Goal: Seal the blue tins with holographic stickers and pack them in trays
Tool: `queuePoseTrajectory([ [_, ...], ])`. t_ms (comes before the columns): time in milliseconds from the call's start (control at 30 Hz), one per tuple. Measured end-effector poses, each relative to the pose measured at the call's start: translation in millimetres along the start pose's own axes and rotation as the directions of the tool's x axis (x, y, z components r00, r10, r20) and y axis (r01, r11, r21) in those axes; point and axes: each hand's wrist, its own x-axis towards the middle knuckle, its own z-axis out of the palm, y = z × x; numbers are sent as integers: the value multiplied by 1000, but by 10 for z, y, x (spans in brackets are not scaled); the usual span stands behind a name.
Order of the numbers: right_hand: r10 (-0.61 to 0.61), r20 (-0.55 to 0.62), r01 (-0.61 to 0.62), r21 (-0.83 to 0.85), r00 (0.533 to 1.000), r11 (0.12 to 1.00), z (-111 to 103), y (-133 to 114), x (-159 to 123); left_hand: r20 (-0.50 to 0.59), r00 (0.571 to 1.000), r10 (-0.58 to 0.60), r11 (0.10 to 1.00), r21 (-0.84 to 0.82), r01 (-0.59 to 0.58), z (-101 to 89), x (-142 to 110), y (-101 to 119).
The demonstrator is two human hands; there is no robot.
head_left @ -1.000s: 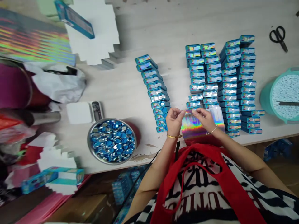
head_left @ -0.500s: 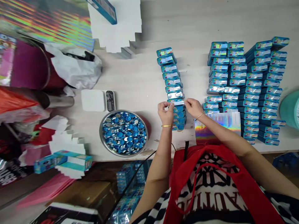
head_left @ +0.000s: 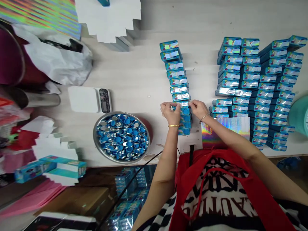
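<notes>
A leaning row of small blue boxes [head_left: 176, 77] with shiny foil labels runs away from me on the pale table. My left hand [head_left: 170, 113] and my right hand [head_left: 198, 109] pinch the two ends of one blue box [head_left: 183, 104] in that row, fingers pressed together on a strip of silver foil across its top. A holographic sticker sheet [head_left: 226, 130] lies flat on the table just under my right forearm. Both wrists wear thin gold bangles.
A metal bowl [head_left: 96, 141] of blue and silver discs stands left of my hands, with a white scale [head_left: 89, 100] behind it. Several more stacks of blue boxes [head_left: 260, 89] fill the right side. A teal tub [head_left: 299, 115] sits at the right edge. White cards [head_left: 108, 19] lie at the back.
My hands left the holographic sheet and moved left to the row of blue boxes, where they now press on one box. The sheet stayed on the table. The view shifted slightly.
</notes>
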Motion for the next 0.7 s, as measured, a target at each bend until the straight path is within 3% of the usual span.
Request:
queuePoseTrajectory([
  [100, 2, -59, 0, 35, 998, 999, 87, 63, -69, -5, 992, -124, 986, -112, 123, 55, 31, -129],
  [167, -61, -61, 61, 10, 996, 998, 156, 61, -156, 75, 963, -261, 939, -211, 271, 99, 81, -237],
  [300, -67, 57, 74, -136, 996, 988, 237, -75, -270, 290, 877, -383, 842, -280, 460, 111, 222, -382],
  [367, -21, 142, 55, -242, 990, 969, 174, -154, -269, 294, 872, -391, 854, -239, 463, 51, 258, -360],
  [433, -38, 182, 92, -299, 982, 950, -4, -179, -274, 186, 933, -308, 925, -171, 339, -30, 221, -247],
  [500, -142, 112, 169, -286, 983, 943, -300, -112, -338, 51, 997, -64, 991, -111, 69, -82, 82, -39],
  [533, -202, 37, 204, -273, 979, 940, -484, -42, -401, 32, 996, 84, 991, -103, -80, -80, -29, 99],
  [600, -271, -117, 232, -269, 955, 935, -882, 160, -585, 139, 930, 340, 937, -139, -322, 7, -322, 429],
  [700, -237, -242, 145, -344, 941, 928, -1419, 556, -931, 443, 682, 582, 804, -186, -565, 338, -846, 940],
])
